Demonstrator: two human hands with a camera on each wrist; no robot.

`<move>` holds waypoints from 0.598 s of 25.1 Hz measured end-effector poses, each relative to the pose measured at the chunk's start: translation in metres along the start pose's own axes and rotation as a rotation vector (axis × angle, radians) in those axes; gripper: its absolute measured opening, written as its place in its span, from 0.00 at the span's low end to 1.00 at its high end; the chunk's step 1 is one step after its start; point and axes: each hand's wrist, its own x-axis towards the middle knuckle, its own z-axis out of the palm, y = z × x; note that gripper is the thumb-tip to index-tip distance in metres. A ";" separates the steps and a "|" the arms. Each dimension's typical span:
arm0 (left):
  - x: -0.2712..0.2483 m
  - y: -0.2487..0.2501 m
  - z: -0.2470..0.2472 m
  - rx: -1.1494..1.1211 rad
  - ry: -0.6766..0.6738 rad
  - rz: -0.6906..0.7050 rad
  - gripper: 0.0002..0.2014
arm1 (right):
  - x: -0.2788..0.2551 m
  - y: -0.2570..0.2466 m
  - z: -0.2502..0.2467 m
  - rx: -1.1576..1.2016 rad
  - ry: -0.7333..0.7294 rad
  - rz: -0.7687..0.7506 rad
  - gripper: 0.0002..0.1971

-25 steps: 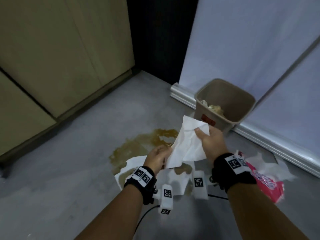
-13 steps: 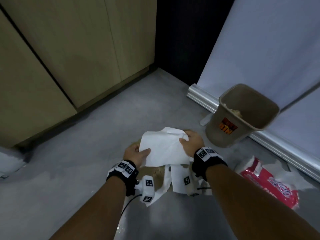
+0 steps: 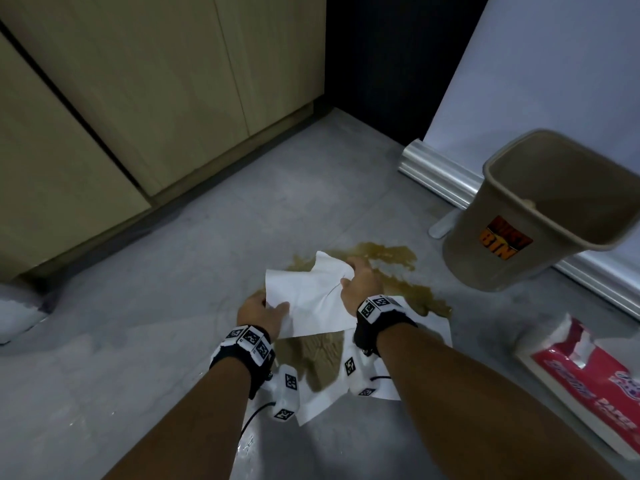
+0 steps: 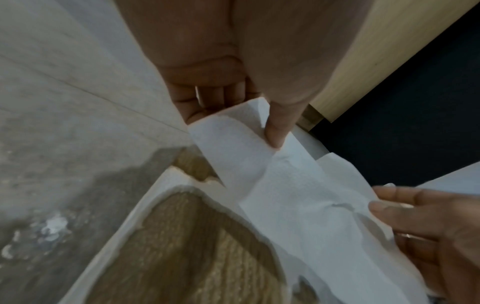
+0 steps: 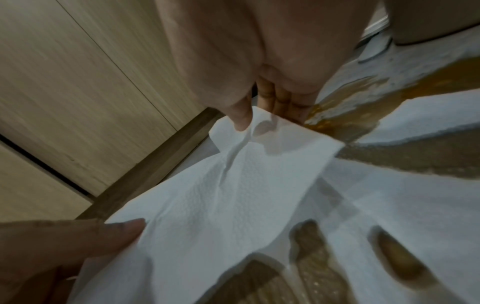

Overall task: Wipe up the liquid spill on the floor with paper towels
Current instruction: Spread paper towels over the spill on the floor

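A clean white paper towel [image 3: 308,299] is stretched between both hands just above the floor. My left hand [image 3: 261,315] pinches its near left corner between thumb and fingers [image 4: 275,131]. My right hand [image 3: 358,285] pinches its far right edge [image 5: 244,121]. Under them, white towels soaked brown [image 3: 311,362] lie flat on the grey floor. A yellow-brown spill [image 3: 391,265] spreads past the towels toward the bin, still wet and uncovered there.
A tan waste bin [image 3: 540,216] with an orange label stands to the right by a silver baseboard [image 3: 436,174]. A red and white paper towel pack [image 3: 588,386] lies at the right. Wooden cabinet doors [image 3: 138,98] run along the left.
Both hands have lowered the fresh towel from chest height and spread it flat over the soaked towels and spill. The view has turned left, so the bin now sits further right.
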 end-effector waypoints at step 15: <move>-0.036 0.021 0.031 0.236 0.092 0.259 0.28 | -0.018 0.046 -0.023 -0.037 0.032 -0.111 0.29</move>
